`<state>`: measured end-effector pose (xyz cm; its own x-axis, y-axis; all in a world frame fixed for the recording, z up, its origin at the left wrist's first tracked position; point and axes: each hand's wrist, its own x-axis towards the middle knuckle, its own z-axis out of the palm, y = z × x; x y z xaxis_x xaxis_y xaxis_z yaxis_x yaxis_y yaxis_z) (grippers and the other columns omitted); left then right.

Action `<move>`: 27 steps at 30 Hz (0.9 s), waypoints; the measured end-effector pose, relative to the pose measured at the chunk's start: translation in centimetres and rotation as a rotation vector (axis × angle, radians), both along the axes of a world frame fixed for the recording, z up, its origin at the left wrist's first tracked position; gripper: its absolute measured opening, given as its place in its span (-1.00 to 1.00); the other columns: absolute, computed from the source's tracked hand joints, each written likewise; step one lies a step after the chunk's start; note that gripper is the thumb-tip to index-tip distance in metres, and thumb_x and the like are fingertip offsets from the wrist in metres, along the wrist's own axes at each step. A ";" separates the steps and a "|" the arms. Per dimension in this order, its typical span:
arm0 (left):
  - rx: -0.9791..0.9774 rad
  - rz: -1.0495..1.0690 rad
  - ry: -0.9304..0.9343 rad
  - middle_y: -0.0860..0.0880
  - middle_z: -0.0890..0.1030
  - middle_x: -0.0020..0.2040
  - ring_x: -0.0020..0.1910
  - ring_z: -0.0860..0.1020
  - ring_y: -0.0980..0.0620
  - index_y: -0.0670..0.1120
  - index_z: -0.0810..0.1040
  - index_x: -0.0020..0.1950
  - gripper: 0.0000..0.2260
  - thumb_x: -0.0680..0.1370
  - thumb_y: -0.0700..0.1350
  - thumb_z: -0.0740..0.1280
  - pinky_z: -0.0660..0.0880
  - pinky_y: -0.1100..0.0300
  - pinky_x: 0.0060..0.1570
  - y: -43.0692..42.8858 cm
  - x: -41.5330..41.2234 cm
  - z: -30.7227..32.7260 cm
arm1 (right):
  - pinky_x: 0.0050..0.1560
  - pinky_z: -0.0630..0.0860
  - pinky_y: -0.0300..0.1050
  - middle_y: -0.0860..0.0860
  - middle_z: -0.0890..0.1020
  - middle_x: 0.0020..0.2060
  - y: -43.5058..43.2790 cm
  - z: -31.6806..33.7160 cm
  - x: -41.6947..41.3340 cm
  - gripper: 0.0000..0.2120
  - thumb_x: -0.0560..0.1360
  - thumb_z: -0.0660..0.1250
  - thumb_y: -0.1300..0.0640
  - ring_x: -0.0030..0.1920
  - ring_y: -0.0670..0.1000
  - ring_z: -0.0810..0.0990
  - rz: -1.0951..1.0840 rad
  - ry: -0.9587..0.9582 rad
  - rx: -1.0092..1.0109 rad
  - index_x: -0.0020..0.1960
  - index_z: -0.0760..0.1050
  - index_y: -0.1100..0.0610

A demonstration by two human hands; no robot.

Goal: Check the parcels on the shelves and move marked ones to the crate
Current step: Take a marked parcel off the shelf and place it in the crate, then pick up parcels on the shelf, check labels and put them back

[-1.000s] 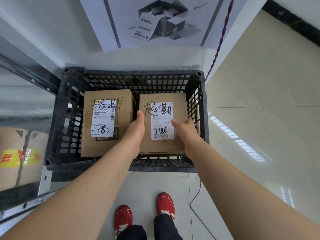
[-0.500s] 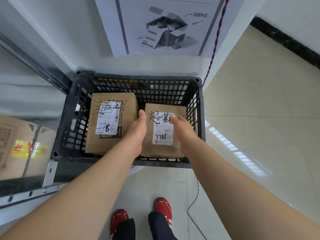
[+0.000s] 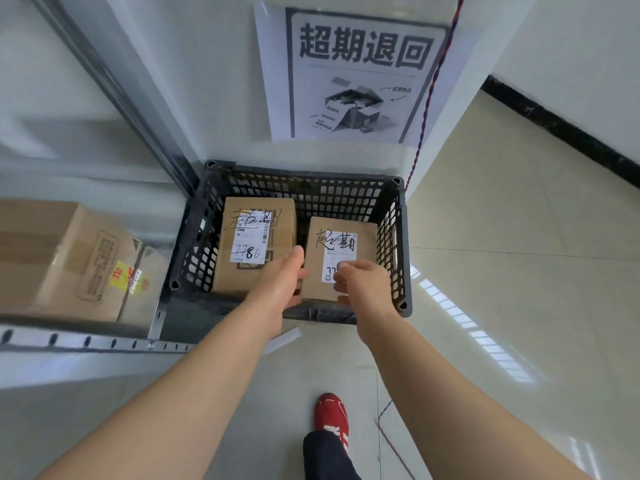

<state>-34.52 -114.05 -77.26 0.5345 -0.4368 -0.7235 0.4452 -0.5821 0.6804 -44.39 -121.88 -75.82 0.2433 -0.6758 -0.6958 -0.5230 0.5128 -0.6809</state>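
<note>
While both hands are on it, the second parcel [image 3: 317,268] sits low inside the crate [image 3: 311,188], in its right half, just beside the right wall; can't tell if its base is on the crate floor yet. Grip: left hand [image 3: 280,282] holds the near-left corner, thumb up along the edge, fingers curled round the near side. Then right hand [image 3: 363,282] pinches the near edge, fingers curled over the white label [image 3: 341,251], thumb below. In the crate's left half the first parcel [image 3: 280,237] lies flat, label up, untouched (left hand passes just beside it). Both carry handwriting across the labels, so both look marked. Progress, my read: two marked parcels in, only the release left on this drop. Left of the crate a shelf carton [image 3: 69,258] sits on the rack [image 3: 86,341]; no handwritten mark readable from here, so shelf checking probably isn't done
</note>
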 end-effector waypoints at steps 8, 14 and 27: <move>-0.058 -0.038 -0.123 -0.02 0.66 0.14 0.21 0.56 -0.01 0.03 0.63 0.06 -0.65 0.69 0.14 0.10 0.46 -0.11 0.33 12.7 -2.0 8.4 | 0.13 0.62 0.25 0.19 0.73 -0.17 12.2 7.0 0.0 -0.79 0.55 0.33 0.19 -0.18 0.18 0.63 0.093 -0.113 -0.063 -0.23 0.64 0.15; -0.143 0.127 -0.230 0.04 0.68 0.04 0.11 0.61 -0.01 0.08 0.59 0.01 -0.70 0.67 0.18 0.14 0.49 -0.15 0.29 24.7 -1.5 15.2 | 0.18 0.53 -0.07 0.07 0.62 0.30 23.5 14.5 1.3 -0.68 0.65 0.28 0.07 0.17 0.04 0.57 0.298 -0.250 -0.129 0.35 0.58 0.13; 0.249 0.228 -0.993 -0.03 0.28 0.58 0.55 0.19 -0.13 0.19 0.32 0.54 -0.50 0.61 0.27 0.15 0.25 -0.16 0.45 46.3 7.0 30.9 | 0.61 -0.24 -0.09 -0.12 0.12 0.60 42.6 28.8 11.6 -0.50 0.73 0.06 0.01 0.62 -0.06 -0.24 1.134 -0.379 -0.907 0.65 0.11 0.01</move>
